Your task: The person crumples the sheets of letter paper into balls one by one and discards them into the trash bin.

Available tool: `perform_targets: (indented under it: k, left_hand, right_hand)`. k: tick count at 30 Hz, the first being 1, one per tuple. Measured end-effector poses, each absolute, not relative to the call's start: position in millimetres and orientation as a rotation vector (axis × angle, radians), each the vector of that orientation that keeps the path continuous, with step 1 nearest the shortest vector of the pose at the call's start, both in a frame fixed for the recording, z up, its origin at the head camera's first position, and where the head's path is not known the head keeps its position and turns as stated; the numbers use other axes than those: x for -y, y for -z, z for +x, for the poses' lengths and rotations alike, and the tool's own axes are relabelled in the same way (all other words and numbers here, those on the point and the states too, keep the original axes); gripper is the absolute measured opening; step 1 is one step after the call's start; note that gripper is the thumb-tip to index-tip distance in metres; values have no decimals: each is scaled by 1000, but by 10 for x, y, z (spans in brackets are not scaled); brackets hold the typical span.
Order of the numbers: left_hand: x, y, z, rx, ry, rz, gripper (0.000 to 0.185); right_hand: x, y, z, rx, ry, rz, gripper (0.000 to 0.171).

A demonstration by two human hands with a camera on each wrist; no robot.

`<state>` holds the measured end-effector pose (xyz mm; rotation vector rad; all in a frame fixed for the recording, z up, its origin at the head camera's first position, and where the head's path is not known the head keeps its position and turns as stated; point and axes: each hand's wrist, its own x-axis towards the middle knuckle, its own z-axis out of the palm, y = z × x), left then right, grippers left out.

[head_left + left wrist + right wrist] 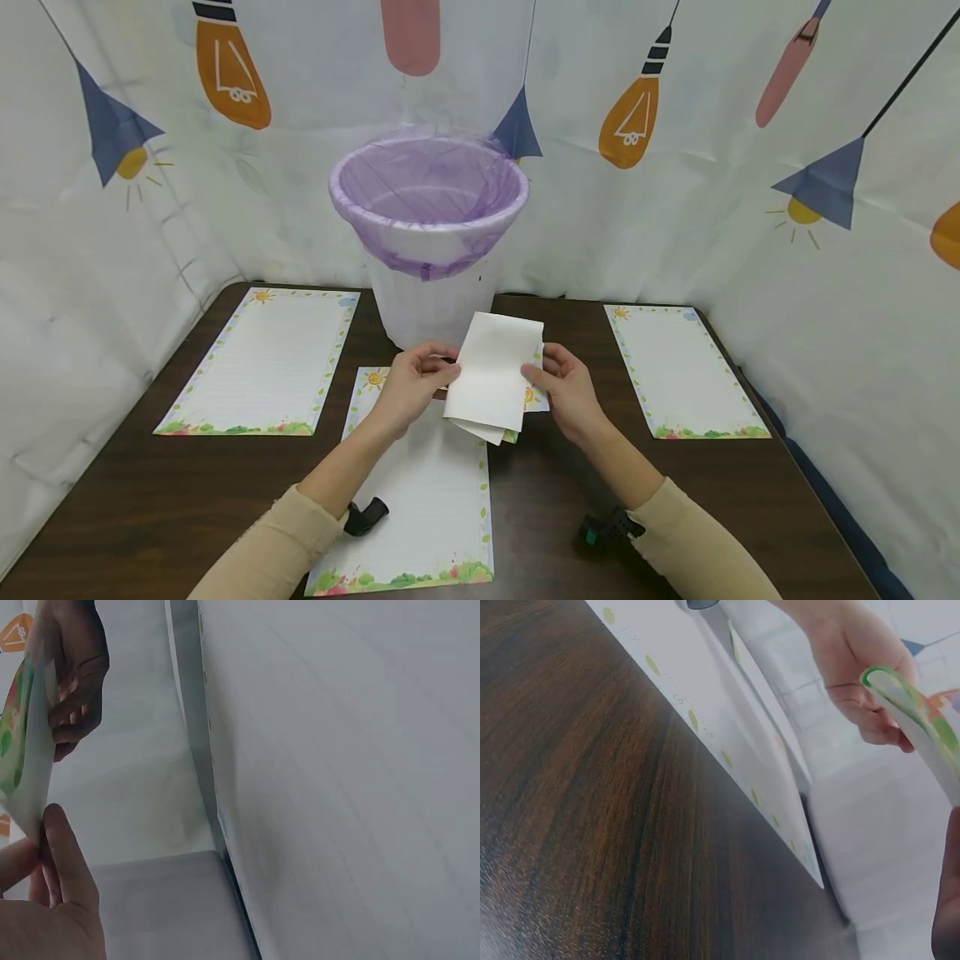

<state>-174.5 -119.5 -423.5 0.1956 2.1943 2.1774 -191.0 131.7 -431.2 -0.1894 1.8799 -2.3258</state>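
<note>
A folded sheet of decorated writing paper (pixel 491 362) is held up over the table, its blank side facing the head view and its layers parted at the lower edge. My left hand (pixel 411 385) pinches its left edge between thumb and fingers. On the opposite edge, my right hand (pixel 567 392) grips it, thumb in front and fingers behind. In the left wrist view the folded paper (pixel 34 750) stands edge-on between both hands, showing a green and red print. The right wrist view shows a curved fold on the paper (pixel 922 724) near the left fingers.
Beneath my left forearm lies a bordered sheet (pixel 420 508), partly covered. Similar sheets lie at the left (pixel 258 367) and right (pixel 690 375) of the dark wooden table (pixel 547 517). A white bin (pixel 431 304) with a purple bag (pixel 427 254) stands behind the hands.
</note>
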Motion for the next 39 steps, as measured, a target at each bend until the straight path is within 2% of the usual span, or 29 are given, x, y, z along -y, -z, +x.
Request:
perform_targets:
  k: [7,15,18,23,28,34,39]
  left_hand:
    - [1278,4198,-1762,-2137,-2042,366,27]
    - [1305,4177,-1778,-2025,-2094,454,40]
    - [1306,4180,-1776,-2031,-2090,467,47]
    - [1293,4191,-1775,-2101,-2083,476,53]
    - [1277,4206,-1758,-2153,-2093,438,49]
    - [1258,4232,-1757,-2088,-2149,441,26]
    - [1255,4258,-1733,-1984,-2191,310,26]
  right_hand:
    - [-1330,4311,-1931,-2040,2322,-123,26]
    - [-1333,4261,-1933,-2085,2338,-242,11]
    - [-1334,4254,-1931,-2045,2357,-224,15]
    - [-1327,4271,-1918,-2021,2332,-216,33]
    - [-1305,4285,-1893,-2069,2300,-269,39]
    - [-1281,4320,-1879,-2143,2344,-294,13]
    - [-1282,4337,-1855,-2185,2373,-353,13]
